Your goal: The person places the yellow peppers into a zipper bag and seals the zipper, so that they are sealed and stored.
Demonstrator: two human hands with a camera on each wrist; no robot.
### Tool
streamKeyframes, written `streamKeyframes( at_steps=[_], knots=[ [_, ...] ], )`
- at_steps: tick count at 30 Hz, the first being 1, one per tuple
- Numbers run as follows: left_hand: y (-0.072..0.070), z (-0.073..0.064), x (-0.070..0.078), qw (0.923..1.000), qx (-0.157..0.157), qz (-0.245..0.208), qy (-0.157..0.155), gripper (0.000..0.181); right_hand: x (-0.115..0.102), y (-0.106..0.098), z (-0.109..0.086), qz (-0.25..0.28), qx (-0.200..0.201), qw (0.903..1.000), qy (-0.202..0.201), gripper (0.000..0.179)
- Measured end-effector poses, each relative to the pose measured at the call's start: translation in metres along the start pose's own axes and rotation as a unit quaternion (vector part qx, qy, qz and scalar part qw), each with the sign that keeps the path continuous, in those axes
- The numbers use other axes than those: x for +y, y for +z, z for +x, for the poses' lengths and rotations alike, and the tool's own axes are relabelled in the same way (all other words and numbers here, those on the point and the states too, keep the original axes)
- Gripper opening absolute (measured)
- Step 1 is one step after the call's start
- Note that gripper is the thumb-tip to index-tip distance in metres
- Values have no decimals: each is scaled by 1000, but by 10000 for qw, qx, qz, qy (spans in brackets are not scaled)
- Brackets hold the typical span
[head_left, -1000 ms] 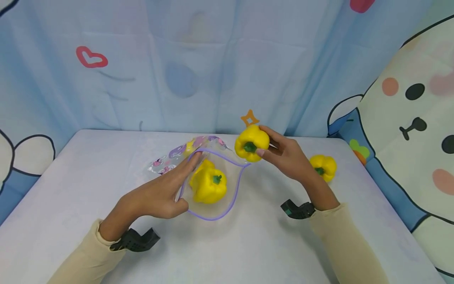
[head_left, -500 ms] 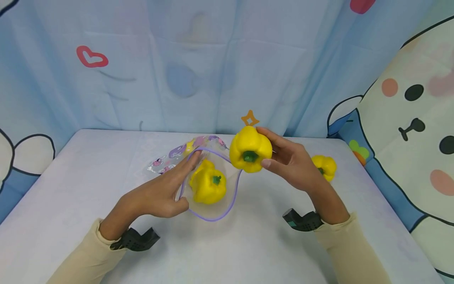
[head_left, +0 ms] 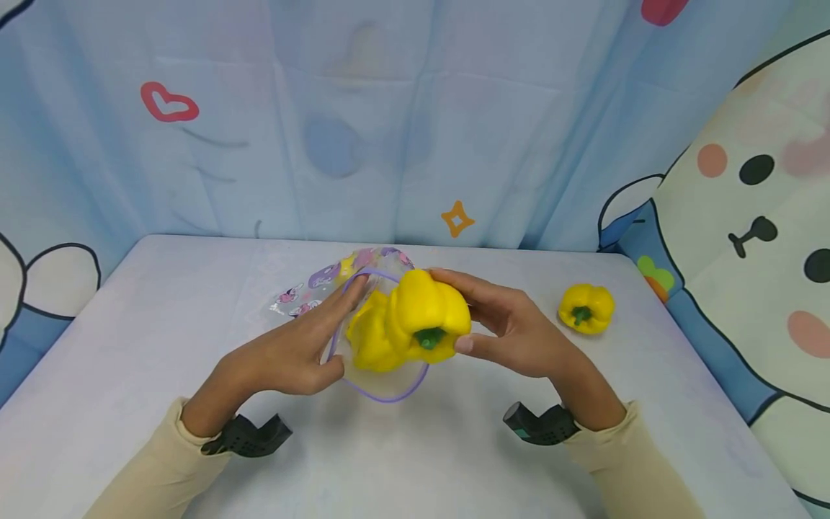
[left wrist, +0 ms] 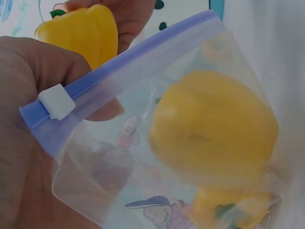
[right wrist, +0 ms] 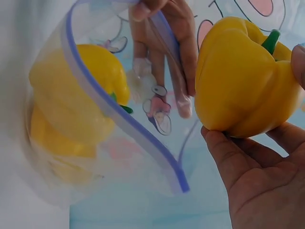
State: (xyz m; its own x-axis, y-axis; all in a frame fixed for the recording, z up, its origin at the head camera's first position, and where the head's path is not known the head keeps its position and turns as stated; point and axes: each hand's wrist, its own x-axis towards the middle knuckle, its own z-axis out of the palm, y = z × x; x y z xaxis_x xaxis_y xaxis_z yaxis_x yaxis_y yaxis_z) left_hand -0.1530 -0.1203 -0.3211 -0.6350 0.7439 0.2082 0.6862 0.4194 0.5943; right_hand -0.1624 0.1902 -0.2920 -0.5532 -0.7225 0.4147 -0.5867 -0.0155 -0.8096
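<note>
My left hand [head_left: 285,357] grips the purple-edged mouth of a clear printed zip bag [head_left: 311,292], holding it open. Inside the bag is a yellow bell pepper [left wrist: 214,124], and part of another yellow pepper [left wrist: 233,205] shows beneath it. In my right hand [head_left: 519,328] is a yellow bell pepper [head_left: 428,310] with a green stem, held between the thumb and fingers. This pepper overlaps the bag's opening in the head view; from the right wrist it appears just beside the purple rim [right wrist: 128,124]. A white slider [left wrist: 57,101] sits on the rim near my left fingers.
Another yellow bell pepper [head_left: 586,308] lies on the white table [head_left: 162,310] to the right, past my right hand. A blue curtain [head_left: 259,144] with cartoon prints hangs behind the table.
My right hand has carried its pepper left and down, from beside the bag to in front of its mouth. The left hand and the bag stay nearly still.
</note>
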Motion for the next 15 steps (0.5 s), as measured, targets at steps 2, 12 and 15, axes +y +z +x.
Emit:
streamKeyframes(
  at_steps=[2,12,15],
  knots=[
    [0,0,0,10000,-10,-28,7,92,1,4,2,55,-126,9999,47,67],
    [0,0,-1,10000,-33,-58,-30,94,12,26,8,41,-514,9972,546,69],
    [0,-1,-1,10000,-32,-67,-41,95,16,30,9,5,-528,9967,622,70]
  ],
)
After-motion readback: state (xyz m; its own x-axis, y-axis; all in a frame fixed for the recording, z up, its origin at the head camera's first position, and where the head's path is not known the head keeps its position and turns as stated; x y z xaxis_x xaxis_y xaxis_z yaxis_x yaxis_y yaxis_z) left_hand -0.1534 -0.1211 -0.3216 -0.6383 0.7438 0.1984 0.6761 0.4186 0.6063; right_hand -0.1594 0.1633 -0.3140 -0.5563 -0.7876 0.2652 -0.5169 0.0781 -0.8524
